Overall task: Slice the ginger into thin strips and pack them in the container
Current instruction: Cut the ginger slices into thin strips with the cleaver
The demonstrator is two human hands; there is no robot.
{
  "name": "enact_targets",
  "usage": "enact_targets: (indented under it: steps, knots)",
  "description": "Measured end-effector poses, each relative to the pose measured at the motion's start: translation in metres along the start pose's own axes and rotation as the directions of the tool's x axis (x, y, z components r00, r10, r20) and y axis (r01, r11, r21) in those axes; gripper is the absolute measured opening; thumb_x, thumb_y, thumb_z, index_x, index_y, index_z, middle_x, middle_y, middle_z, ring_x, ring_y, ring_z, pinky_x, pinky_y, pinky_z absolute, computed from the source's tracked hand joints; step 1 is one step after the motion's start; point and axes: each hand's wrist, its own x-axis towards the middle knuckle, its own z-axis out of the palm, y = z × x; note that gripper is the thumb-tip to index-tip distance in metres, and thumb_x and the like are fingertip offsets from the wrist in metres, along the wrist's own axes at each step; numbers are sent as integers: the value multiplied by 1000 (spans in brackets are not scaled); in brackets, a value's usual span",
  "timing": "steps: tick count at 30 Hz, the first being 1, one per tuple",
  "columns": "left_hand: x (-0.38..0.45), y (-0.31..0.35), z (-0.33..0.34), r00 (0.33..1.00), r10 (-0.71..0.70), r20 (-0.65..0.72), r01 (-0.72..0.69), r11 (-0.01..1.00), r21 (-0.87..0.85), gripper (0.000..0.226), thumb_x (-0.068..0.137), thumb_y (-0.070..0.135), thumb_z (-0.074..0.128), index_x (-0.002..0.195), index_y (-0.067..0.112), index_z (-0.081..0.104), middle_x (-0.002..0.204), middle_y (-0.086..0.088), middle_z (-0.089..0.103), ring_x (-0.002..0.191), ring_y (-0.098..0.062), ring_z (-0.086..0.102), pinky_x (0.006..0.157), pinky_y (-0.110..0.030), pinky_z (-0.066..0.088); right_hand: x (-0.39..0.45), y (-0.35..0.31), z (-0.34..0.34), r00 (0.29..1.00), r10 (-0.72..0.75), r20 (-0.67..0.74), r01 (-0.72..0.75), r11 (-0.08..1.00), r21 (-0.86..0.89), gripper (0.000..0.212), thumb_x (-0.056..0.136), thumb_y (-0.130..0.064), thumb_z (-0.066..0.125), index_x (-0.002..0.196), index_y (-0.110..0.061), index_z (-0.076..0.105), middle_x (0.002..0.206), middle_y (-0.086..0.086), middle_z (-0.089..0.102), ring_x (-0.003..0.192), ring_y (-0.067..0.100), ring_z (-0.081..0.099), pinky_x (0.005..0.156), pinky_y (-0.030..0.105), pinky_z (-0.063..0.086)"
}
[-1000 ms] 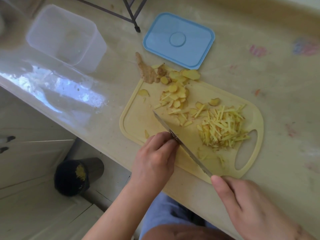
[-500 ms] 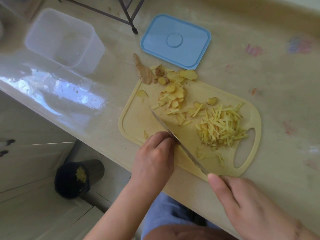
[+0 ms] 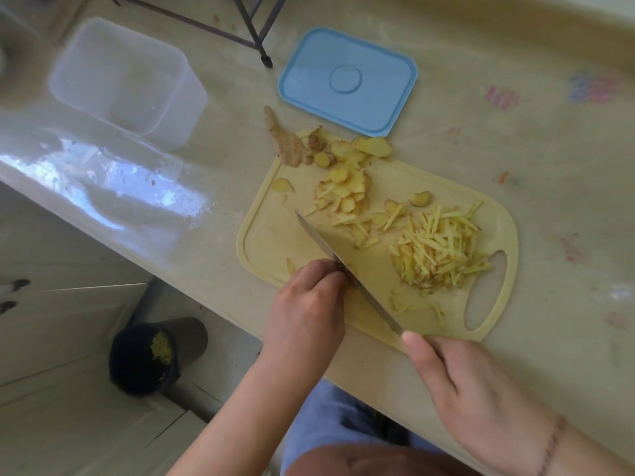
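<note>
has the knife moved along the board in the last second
No. The knife crosses the cutting board at the same place; only the camera shifted.

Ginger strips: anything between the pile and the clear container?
Nothing blocks it. From the strips to the container lie only low ginger slices and bare counter. Container is open; its lid sits aside.

No legible text or labels.
</note>
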Motion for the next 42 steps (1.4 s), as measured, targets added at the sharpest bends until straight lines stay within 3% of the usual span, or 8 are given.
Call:
enact_targets:
  steps: [4, 9, 14, 20, 24, 31, 42]
  knots:
    - [0, 2, -2, 1000, -16, 20, 15, 1000, 5, 34, 83, 10, 44, 89, 6, 78, 94, -7, 73, 74, -27, 70, 67, -25, 48, -3, -2, -2, 1000, 1, -18, -1, 1000, 10, 74, 79, -78, 11, 54, -15, 40, 59, -8, 58, 53, 12, 52, 53, 28, 36]
    - [1, 2, 0, 999, -42, 21, 42, 999, 29, 32, 84, 11, 46, 86, 6, 77, 92, -6, 73, 71, -26, 69, 64, -25, 49, -19, -4, -5, 995, 91, -44, -90, 996, 13, 74, 77, -78, 11, 68, -14, 48, 69, -11, 62, 64, 8, 56, 66, 29, 40]
    - [2, 1, 0, 999, -37, 30, 37, 999, 7, 32, 85, 11, 46, 89, 6, 78, 95, -6, 73, 74, -26, 70, 66, -26, 50, 4, -7, 3, 1000, 19, 10, -19, 999, 36, 73, 79, -77, 9, 53, -16, 40, 54, -4, 54, 50, 11, 50, 50, 23, 34]
    - [-1, 1, 0, 999, -43, 20, 43, 999, 22, 30, 83, 10, 49, 87, 7, 78, 92, -4, 72, 71, -25, 69, 63, -26, 50, -17, -9, -5, 996, 80, -32, -79, 996, 51, 72, 73, -79, 11, 67, -18, 48, 56, -6, 57, 56, 11, 55, 57, 29, 40]
    - [-1, -2, 0, 1000, -21, 0, 21, 1000, -11, 27, 85, 9, 51, 87, 6, 78, 93, -5, 73, 73, -24, 70, 68, -24, 48, -6, -6, 3, 999, 51, -4, -50, 998, 35, 74, 77, -78, 10, 54, -15, 40, 55, -8, 57, 53, 11, 53, 53, 26, 36]
    - [-2, -1, -2, 1000, -13, -3, 13, 1000, 18, 30, 86, 12, 48, 85, 7, 78, 93, -3, 74, 72, -24, 70, 62, -29, 54, -12, -9, -1, 997, 73, -13, -72, 995, 72, 77, 75, -78, 12, 56, -10, 42, 55, 0, 56, 51, 13, 52, 55, 30, 39]
    - [-1, -2, -1, 1000, -13, 7, 13, 1000, 26, 30, 85, 12, 49, 86, 9, 78, 92, -2, 72, 71, -23, 69, 63, -26, 50, 0, -8, 8, 999, 34, -13, -33, 998, 55, 74, 79, -78, 9, 54, -15, 39, 54, -6, 55, 48, 12, 50, 48, 23, 34]
